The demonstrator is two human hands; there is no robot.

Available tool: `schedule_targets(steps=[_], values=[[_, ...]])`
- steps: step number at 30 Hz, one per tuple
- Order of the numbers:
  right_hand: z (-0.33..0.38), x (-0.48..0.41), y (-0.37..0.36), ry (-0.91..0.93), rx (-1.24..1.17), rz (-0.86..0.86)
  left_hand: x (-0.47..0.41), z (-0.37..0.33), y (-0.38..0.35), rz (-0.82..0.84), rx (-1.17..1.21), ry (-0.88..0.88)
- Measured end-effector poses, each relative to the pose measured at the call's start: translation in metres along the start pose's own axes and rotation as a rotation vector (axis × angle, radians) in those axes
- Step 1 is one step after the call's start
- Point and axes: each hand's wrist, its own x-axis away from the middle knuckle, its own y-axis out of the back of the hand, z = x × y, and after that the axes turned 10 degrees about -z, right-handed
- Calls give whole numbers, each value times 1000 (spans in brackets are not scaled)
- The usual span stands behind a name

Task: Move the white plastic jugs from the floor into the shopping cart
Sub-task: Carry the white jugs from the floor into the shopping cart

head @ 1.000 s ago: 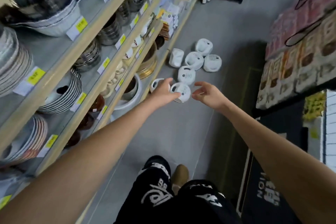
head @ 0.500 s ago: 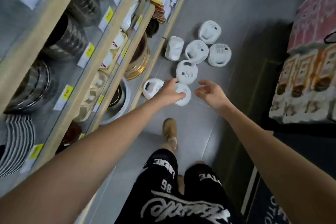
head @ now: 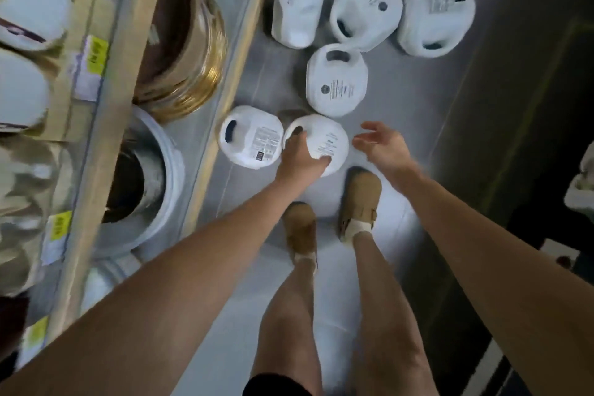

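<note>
Seven smooth rounded jugs (head: 336, 80); left hand (head: 300, 157) grips one (head: 324, 141).

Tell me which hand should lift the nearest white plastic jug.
Left, probably. The left hand already rests on the nearest white plastic jug, fingers at its handle hole. The right hand hovers open beside it, not touching.

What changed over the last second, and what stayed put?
The left hand closed over the nearest jug; the right hand stayed open beside it. The view dropped closer as the person bent down. All jugs remain on the floor.
</note>
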Motion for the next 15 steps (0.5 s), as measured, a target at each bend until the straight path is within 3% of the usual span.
schedule_targets(steps=[6, 11, 15], values=[[-81, -123, -47, -85, 11, 18, -101, 55, -72, -46, -32, 50], [-131, -183, -87, -49, 38, 202, -163, 81, -109, -102, -177, -128], [-167, -218, -114, 3, 57, 243, -203, 94, -123, -10, -294, -172]])
